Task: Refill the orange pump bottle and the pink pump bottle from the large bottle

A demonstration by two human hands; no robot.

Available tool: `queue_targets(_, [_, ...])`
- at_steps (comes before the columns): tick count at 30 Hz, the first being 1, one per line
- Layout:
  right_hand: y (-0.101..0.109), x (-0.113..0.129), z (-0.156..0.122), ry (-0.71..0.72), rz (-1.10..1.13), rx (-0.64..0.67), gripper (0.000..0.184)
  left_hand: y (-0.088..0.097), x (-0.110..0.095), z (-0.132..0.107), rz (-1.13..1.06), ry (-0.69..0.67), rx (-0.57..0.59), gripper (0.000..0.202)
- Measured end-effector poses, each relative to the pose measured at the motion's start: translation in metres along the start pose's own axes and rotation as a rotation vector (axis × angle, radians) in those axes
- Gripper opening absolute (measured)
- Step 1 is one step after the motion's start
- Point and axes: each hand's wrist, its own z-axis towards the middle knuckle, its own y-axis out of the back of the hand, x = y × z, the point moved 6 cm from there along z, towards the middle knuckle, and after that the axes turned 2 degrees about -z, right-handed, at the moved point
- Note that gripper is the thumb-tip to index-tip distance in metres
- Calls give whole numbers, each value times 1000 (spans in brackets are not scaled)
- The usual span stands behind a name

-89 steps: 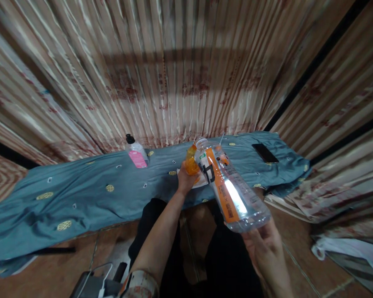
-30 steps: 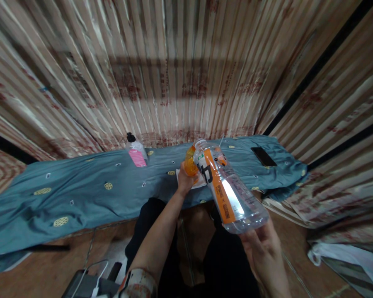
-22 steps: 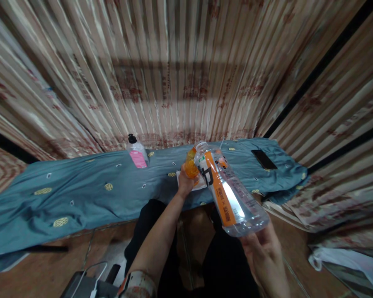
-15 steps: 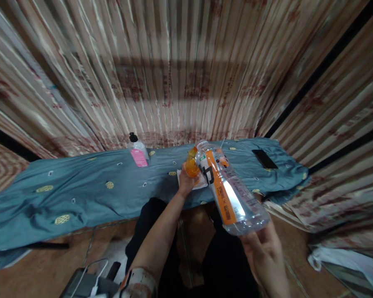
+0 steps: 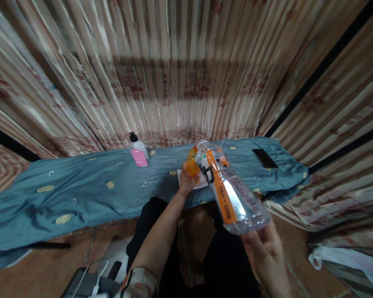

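Right hand: I grip the clear bottle low, fingers and thumb at its base.
Clear bottle: tilted in front of me, its base toward me, its mouth away and to my left, the orange label facing up.
Left hand: my fingers are wrapped around the amber bottle.
Amber bottle: just beside the clear one's mouth; whether they touch, I can't tell.
White sheet: on the blue cloth, partly hidden by my left hand.
Pump bottle: upright on the cloth, to my left, pink label, black top.
Phone: flat on the cloth, to my right.
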Motion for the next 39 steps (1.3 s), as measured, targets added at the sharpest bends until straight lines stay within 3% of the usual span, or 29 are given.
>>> queue_targets(16, [4,-6,1,-17,-10,-26,63,0,7,1,-15,0,18,56])
queue_targets(39, [1,-4,1,7,26,14,65,1,2,1,-20,14,-7,57])
